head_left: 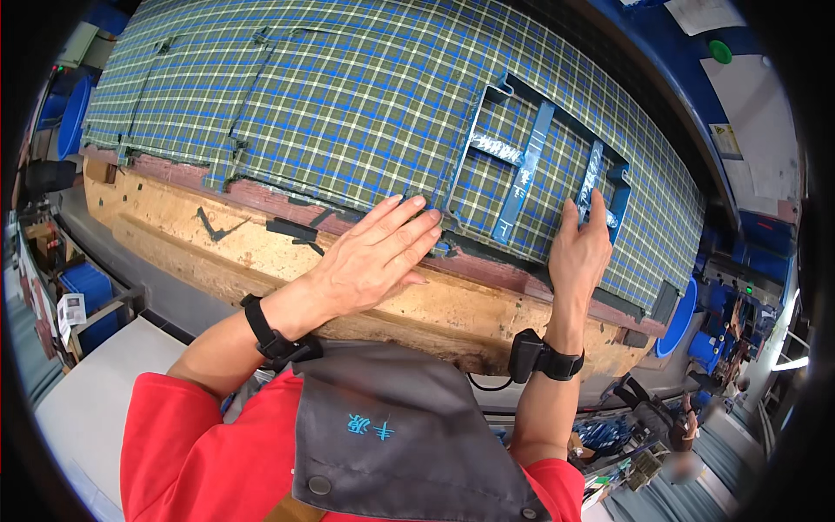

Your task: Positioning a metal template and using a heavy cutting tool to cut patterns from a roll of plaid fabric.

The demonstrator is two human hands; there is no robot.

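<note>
Green, blue and white plaid fabric (348,96) covers the board, with cut lines and slits at its left part. On it, right of the middle, lies a blue metal cutting die (525,178), a frame with crossbars and white handwritten marks. My left hand (378,248) rests flat at the fabric's near edge, fingers stretched and together, just left of the die's near corner. My right hand (581,248) reaches over the near edge, with its index and middle fingers stretched onto the die's right crossbar. Its other fingers are partly hidden.
A thick wooden board (235,248) with black scraps runs along the near side under the fabric. A blue machine body (696,96) rises at the far right. Blue round tubs (678,317) stand beyond the board's ends. Another person (683,431) is at the lower right.
</note>
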